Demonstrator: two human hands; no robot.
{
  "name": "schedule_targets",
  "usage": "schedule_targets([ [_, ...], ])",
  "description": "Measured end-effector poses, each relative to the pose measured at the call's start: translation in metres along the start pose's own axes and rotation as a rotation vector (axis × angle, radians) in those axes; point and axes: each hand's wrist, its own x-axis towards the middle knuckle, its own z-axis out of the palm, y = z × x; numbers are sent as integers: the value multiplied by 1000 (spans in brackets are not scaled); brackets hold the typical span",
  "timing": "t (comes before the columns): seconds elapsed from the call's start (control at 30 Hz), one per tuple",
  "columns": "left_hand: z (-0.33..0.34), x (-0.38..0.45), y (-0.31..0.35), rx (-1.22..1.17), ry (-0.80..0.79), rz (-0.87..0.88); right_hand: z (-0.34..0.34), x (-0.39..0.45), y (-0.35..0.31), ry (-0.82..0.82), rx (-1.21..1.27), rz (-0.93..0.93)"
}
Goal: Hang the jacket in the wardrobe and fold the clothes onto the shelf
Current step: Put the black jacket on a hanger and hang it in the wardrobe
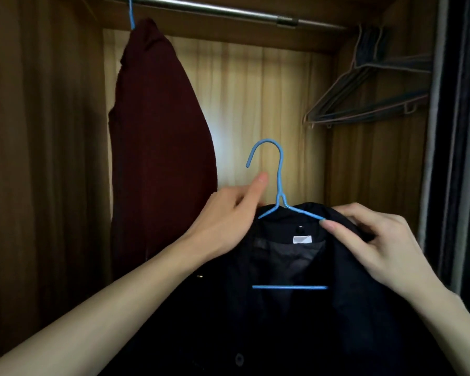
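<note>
wardrobe [255, 85] behind; left hand [225, 218], right hand [377, 240] grip black jacket [282, 321] on hanger [280, 191].

Jacket [296, 308] on hanger [280, 185], front centre, below rail [228, 12]. Hung garment [158, 147] behind left. Spare hangers [369, 101] on rail, far right.

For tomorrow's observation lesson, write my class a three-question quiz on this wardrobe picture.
1. True or false: the blue wire hanger inside the black jacket already hangs on the metal rail.
2. Which hand pinches the jacket's shoulder over the hanger's arm?
3. What colour is the garment hanging at the left: A maroon, B white, C green?

Key: 1 false; 2 the right hand; 3 A, the maroon garment.
</note>
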Motion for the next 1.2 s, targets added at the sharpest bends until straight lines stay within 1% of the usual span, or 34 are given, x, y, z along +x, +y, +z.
schedule_targets([
  [0.07, -3, 12, -3, -17, 27, -82, -7, 6, 9, 12, -15, -2],
  [0.13, -7, 19, -5, 44, 74, -138, -12, 13, 18, 20, -32, -7],
  [0.3, -25, 22, -17, 414, 106, -248, -25, 32, 35, 13, -73, -14],
  [0.4, -39, 20, -26, 562, 126, -297, -29, 47, 47, -16, -98, -14],
  [0.5, -53, 19, -30, 754, 111, -363, -34, 64, 52, -24, -146, -14],
  [0.57, -68, 18, -34, 871, 72, -436, -36, 78, 53, -29, -190, -26],
  [0.63, -83, 17, -38, 932, 35, -517, -39, 91, 55, -15, -223, -37],
  [0.7, -92, 16, -40, 972, 28, -553, -42, 106, 55, 19, -256, -33],
  [0.87, -96, 20, -33, 1096, 70, -520, -50, 151, 43, 105, -334, -72],
  [1.0, -95, 28, -25, 1217, 220, -347, -56, 190, 31, 142, -430, -78],
  [1.1, -88, 40, -19, 1153, 310, -238, -59, 219, 21, 162, -475, -56],
  [1.2, -80, 64, -13, 1017, 505, -88, -61, 246, 9, 160, -494, -21],
])
